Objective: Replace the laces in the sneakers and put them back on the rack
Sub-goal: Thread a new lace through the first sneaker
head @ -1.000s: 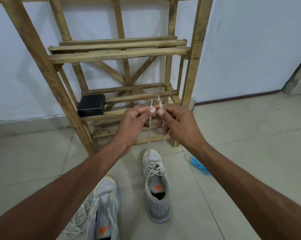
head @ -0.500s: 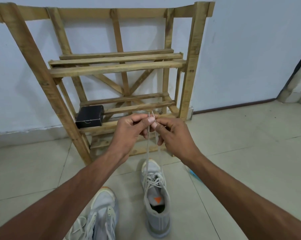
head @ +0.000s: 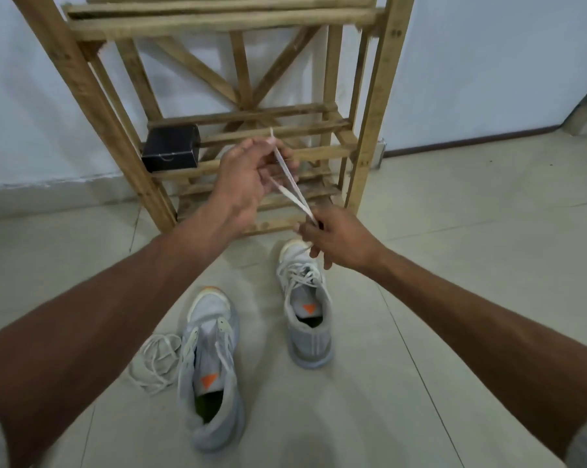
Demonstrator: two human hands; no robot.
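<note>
Currently both hands work one white lace (head: 290, 182) above the far sneaker (head: 305, 312), which stands on the tiled floor (head: 454, 298) just in front of the wooden rack (head: 373, 106). Left hand (head: 248, 184) is raised, its fingers closed in a pinch on the two lace ends, whose tips stick up past the fingertips. Right hand (head: 336, 241) sits lower, directly over the toe of the far sneaker, fingers closed on the same two strands where they run down toward the eyelets. Strands look taut between the hands. Judgement: holding the ends together high while gripping low evens the two lengths and takes slack out of the crossings, a sensible step before tying.

Far sneaker appears laced up its front, tongue with orange mark visible. Near sneaker (head: 211, 366) stands closer to the person, to the left; its eyelets look bare, so it reads as not yet relaced. A loose white lace (head: 157, 363) lies coiled on the floor touching its left side, presumably within reach for that job; old or new, cannot tell.

Rack shelves hold no shoes; a small black box (head: 170, 153) sits at the left end of a lower shelf. Judgement: task roughly midway, one sneaker nearly done, neither returned to the rack.
</note>
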